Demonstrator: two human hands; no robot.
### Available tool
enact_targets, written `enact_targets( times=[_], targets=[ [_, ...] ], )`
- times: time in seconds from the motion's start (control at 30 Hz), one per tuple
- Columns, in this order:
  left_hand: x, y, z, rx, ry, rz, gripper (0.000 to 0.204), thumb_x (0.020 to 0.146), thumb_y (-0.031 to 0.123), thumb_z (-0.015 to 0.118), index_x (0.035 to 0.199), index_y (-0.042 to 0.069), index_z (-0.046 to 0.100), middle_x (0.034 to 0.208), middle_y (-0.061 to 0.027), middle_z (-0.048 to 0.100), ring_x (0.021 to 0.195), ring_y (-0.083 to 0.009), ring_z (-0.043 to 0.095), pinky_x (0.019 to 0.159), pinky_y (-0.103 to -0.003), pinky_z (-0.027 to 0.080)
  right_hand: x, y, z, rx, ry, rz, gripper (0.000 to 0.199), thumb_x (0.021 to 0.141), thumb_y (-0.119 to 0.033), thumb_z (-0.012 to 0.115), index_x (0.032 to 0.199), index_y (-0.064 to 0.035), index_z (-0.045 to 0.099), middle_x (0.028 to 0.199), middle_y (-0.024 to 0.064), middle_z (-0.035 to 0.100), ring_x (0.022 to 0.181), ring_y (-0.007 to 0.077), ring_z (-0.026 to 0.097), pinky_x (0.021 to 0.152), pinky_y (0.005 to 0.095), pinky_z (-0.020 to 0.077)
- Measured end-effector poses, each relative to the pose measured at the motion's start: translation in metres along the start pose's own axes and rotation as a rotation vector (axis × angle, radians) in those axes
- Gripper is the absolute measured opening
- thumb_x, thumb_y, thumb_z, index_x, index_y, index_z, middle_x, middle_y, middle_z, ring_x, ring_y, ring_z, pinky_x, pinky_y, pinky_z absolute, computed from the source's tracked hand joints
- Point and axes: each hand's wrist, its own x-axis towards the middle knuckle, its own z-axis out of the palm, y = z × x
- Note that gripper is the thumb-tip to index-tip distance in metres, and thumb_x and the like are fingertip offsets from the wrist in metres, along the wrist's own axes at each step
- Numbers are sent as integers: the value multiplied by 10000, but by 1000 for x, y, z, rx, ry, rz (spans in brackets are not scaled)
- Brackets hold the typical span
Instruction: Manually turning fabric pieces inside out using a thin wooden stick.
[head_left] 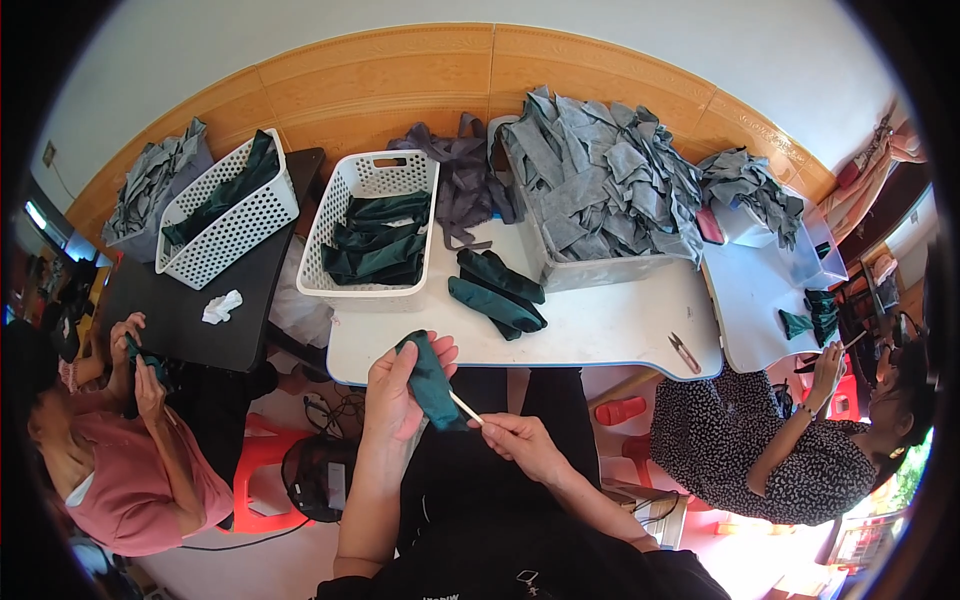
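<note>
My left hand (400, 392) is closed around a dark green velvet fabric tube (430, 378), held above my lap just off the table's front edge. A thin pale stick (464, 407) meets the tube's lower end; how far it reaches inside is hidden. The stick's other end is pinched between the fingers of my right hand (522, 442). On the white table (600, 325) in front of me lie several similar green velvet pieces (497, 293) in a small pile.
Behind that pile are a white basket (320, 235) of green pieces and a large bin (600, 272) heaped with grey fabric strips (600, 170). Thread snips (685, 353) lie near the right front edge. One person (140, 440) sits at left, another (770, 440) at right, both handling work.
</note>
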Motion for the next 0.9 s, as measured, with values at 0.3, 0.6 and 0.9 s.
enact_targets(
  times=[0.3,0.6,0.9],
  targets=[
    [-6,-15,2,-67,101,38,348,975,179,542,1217,-70,526,1171,-233,615,1074,-298,631,897,-431,548,-2,7,12,214,25,16,262,998,-154,510,1182,-16,635,727,-44,457,577,23,340,483,176,250],
    [-9,-3,6,-27,88,64,316,967,181,555,1220,-9,548,1117,-189,647,999,-285,661,828,-421,576,-4,7,10,194,3,38,265,997,-161,514,1183,-18,635,726,-43,453,578,23,340,485,176,258],
    [-4,-8,-4,-25,146,28,308,950,162,586,1204,-11,560,1103,-175,652,1006,-279,659,825,-419,577,-7,11,8,144,-6,65,268,996,-169,519,1182,-17,635,728,-41,459,580,24,341,490,176,262]
  ],
)
